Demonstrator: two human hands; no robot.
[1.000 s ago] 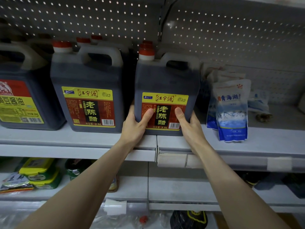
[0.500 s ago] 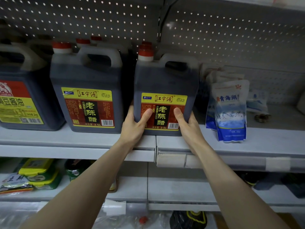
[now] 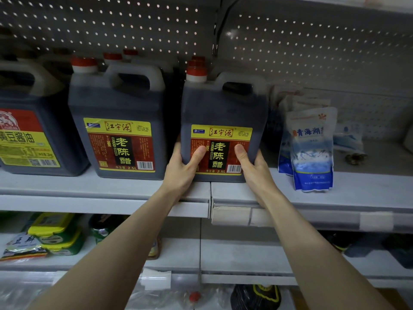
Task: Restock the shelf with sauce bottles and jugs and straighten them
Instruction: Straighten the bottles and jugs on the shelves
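Note:
A dark vinegar jug point(image 3: 223, 108) with a red cap and a yellow-and-red label stands upright near the front of the grey shelf point(image 3: 111, 186). My left hand point(image 3: 182, 170) grips its lower left corner, thumb on the label. On the lower right corner my right hand point(image 3: 254, 168) grips the same way. A matching vinegar jug point(image 3: 116, 108) stands to its left, a narrow gap between them. More red-capped jugs stand behind both, mostly hidden.
A soy sauce jug point(image 3: 24, 130) stands at the far left. Blue-and-white salt bags point(image 3: 311, 148) lean to the right of the held jug. A pegboard back wall point(image 3: 312, 45) closes the shelf. Green-and-yellow packs point(image 3: 55, 238) lie on the lower shelf.
Hardly anything has moved; both hands keep the same grip on the jug, which stays in place on the shelf.

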